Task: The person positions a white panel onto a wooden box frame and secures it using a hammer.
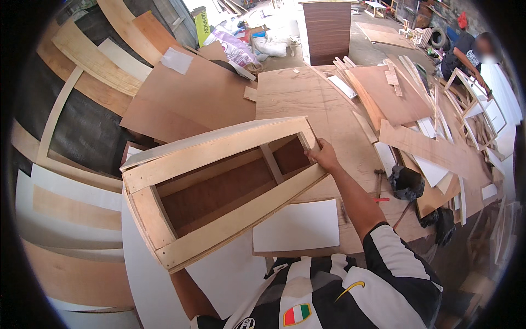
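Note:
A long wooden box frame with an open top, pale rails and a brown inner panel spans the middle of the view, its right end raised toward the back. My right hand grips that right end, fingers curled over the short rail. My left forearm reaches up from the lower edge to the box's near left corner; the hand itself is hidden behind the box. A white rectangular board lies just below the box on the plywood work surface. A hammer lies to the right, beside a black plastic bag.
Wood offcuts cover the right of the work surface. Leaning boards line the left, with a large brown sheet behind the box. A dark woodgrain cabinet stands at the back. Another person bends over small frames at the right.

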The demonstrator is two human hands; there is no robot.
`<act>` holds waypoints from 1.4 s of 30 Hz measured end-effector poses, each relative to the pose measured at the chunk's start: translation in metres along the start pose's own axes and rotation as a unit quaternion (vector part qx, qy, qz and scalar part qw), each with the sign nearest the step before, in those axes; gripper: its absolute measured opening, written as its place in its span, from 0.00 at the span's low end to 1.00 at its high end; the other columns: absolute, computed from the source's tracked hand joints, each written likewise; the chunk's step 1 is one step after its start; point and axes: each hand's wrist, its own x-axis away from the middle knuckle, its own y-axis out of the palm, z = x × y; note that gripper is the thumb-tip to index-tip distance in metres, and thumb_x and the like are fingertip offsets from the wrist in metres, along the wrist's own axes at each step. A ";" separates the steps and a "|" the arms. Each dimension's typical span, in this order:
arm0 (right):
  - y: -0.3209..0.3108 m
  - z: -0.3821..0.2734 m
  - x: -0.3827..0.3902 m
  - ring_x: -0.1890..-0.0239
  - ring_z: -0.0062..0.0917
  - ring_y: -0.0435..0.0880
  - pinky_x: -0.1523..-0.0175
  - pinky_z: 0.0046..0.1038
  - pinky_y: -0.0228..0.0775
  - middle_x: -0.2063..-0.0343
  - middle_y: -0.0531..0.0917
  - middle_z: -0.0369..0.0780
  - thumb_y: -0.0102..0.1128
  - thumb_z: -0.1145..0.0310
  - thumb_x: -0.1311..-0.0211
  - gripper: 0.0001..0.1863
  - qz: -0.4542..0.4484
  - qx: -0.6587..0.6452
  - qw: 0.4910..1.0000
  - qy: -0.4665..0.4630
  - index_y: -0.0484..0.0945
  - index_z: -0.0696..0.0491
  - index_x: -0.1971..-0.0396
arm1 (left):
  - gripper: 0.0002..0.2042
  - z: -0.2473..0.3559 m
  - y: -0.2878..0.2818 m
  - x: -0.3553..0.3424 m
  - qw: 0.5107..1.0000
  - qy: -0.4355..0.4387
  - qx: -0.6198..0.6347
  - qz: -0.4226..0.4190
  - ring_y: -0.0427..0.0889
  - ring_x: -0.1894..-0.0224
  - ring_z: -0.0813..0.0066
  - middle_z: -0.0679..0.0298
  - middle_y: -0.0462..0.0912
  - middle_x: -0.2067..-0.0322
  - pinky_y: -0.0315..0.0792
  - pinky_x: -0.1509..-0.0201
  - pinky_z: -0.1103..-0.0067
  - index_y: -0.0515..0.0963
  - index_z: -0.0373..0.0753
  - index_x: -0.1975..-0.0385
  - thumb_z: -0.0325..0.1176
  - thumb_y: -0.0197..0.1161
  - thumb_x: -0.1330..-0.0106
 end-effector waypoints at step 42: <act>-0.140 -0.026 0.038 0.47 0.44 0.90 0.40 0.41 0.78 0.50 0.89 0.53 0.79 0.52 0.54 0.40 0.291 0.392 0.865 0.112 0.83 0.58 0.40 | 0.30 -0.323 0.246 -0.212 0.949 -0.286 0.102 -0.087 0.85 0.44 0.61 0.52 0.85 0.44 0.80 0.40 0.63 0.75 0.36 0.34 0.57 0.51 0.19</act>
